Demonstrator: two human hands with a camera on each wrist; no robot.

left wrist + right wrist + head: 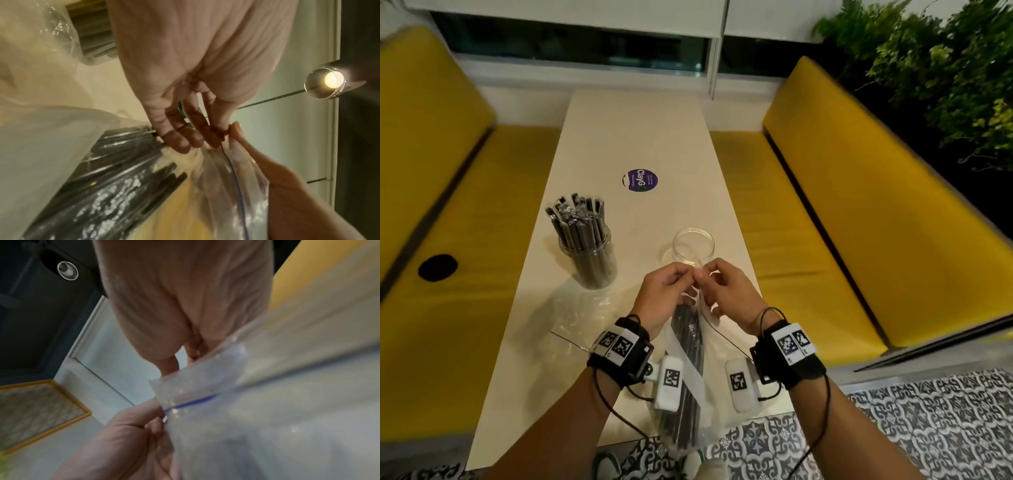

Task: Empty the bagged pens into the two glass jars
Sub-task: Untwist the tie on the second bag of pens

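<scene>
Head view: both hands meet at the top edge of the zip bag [690, 346], just this side of the empty glass jar [693, 247]. Left hand [666, 296] and right hand [729, 294] each pinch the bag's mouth between thumb and fingertips, fingers curled, knuckles nearly touching. Bag body hangs and lies toward the person, its lower end past the near edge of the counter [619, 137], with the dark pens [688, 342] bundled lengthwise inside.

Far-left jar [589, 253] already stands full of pens. A second, flattened clear bag [582, 308] lies on the counter beside it, looks spent.

Left wrist view: blue zip line [236, 178] runs down from the pinch point, looks sealed there, though blur makes it hard to be sure. Right wrist view shows the same blue strip, blurred.

Handling, my read:
- Film is thin, soft, slick. Pinch the lips right above the zip, one side per hand, and peel apart.
- Pens are stiff and loose, and the load sits low, so it will slide as one lump when tipped. Support the bundle from under.
- Jar is glass, light when empty and tips easily. Feed the pens in end-first, don't dump.

Judged step: opening the second bag, roughly halfway through the task.
</scene>
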